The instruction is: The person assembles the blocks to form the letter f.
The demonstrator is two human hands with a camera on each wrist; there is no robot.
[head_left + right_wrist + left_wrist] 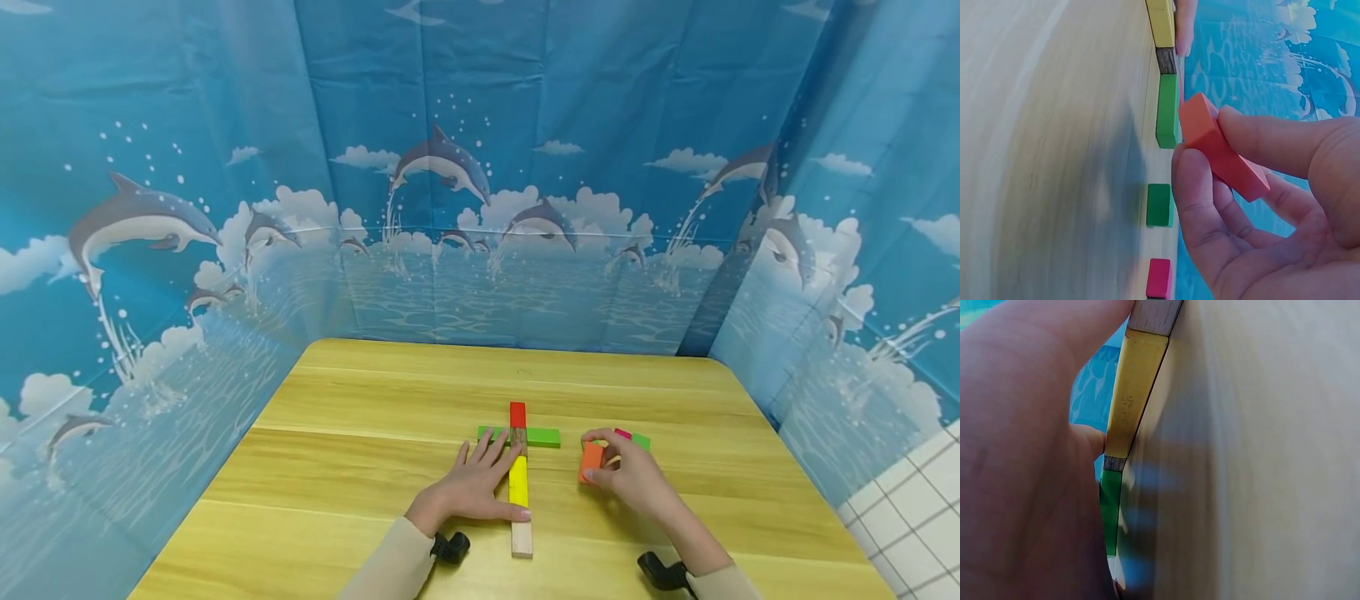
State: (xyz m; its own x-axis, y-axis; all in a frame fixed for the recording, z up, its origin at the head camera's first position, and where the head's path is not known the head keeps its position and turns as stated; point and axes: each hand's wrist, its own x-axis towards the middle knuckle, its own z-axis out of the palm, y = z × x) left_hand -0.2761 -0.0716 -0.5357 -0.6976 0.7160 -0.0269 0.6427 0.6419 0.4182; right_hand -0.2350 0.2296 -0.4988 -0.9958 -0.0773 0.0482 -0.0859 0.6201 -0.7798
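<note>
A row of blocks lies on the table: a red block [517, 413] at the far end, a dark brown one [519, 435], a yellow one [518, 477] and a pale wooden block [521, 542] nearest. Green pieces [544, 437] stick out on both sides of the brown block like a crossbar. My left hand [472, 487] lies over the row with fingers spread; its thumb reaches across the yellow and pale blocks' meeting point. To the right, my right hand [637, 481] pinches an orange block [1222, 147] between thumb and fingers, tilted in the right wrist view.
Beyond my right hand lie a small green block [1159, 205] and a pink block [1159, 279], partly hidden in the head view. Another green piece [641, 442] shows beside the pink one. A dolphin-printed curtain [480, 283] hangs around the wooden table [337, 467].
</note>
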